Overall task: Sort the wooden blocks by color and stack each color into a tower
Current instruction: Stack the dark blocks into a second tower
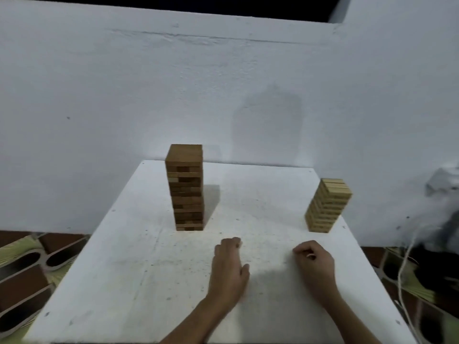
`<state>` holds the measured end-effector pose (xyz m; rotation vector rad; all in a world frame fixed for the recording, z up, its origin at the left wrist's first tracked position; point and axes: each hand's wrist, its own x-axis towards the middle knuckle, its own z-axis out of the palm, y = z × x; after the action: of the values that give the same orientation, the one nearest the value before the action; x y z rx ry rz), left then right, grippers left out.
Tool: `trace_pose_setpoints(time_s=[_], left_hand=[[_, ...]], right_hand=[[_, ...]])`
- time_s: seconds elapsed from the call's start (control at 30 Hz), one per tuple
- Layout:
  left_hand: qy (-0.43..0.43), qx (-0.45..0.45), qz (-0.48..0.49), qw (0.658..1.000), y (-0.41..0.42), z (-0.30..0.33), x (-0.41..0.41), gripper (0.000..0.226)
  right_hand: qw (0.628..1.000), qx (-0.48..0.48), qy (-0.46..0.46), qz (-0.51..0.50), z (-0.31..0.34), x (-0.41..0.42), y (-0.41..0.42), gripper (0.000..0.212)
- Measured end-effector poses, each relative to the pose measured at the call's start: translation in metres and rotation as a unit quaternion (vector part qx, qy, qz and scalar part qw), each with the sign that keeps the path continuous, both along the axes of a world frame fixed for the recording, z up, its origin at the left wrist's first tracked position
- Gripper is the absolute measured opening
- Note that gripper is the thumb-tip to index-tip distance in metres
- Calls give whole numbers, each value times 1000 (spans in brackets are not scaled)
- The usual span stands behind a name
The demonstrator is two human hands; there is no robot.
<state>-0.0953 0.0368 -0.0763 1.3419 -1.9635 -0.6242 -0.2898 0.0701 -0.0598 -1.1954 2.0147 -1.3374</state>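
A tall tower of dark brown wooden blocks (186,187) stands upright on the white table (124,269), left of centre. A shorter tower of light yellow blocks (326,206) stands near the table's right edge. My left hand (229,266) rests on the table below and right of the dark tower, fingers curled under, holding nothing. My right hand (314,265) rests on the table in front of the light tower, its fingers also curled and empty. Neither hand touches a tower.
A white wall (223,95) rises right behind the table. A white cord (403,269) hangs beside the table's right edge. Brick floor and a patterned mat (22,276) lie to the left and right below the table.
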Motion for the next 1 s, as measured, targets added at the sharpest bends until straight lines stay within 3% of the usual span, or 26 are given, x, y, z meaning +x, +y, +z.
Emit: trace_pose_setpoints(time_s=[0.23, 0.47, 0.63, 0.83, 1.0], left_hand=[[16, 131, -152, 979, -29, 10, -90, 63], [-2, 199, -162, 966, -70, 15, -154, 93], [-6, 195, -163, 967, -92, 15, -175, 101], [45, 191, -155, 968, -102, 9, -189, 96], [108, 202, -169, 959, -99, 11, -197, 78]], right_hand=[[995, 6, -13, -97, 5, -81, 1, 22], [993, 100, -26, 50, 6, -136, -40, 71], [981, 116, 53, 144, 11, -146, -62, 76], [974, 100, 63, 191, 11, -152, -76, 79], [972, 84, 45, 217, 12, -150, -79, 74]])
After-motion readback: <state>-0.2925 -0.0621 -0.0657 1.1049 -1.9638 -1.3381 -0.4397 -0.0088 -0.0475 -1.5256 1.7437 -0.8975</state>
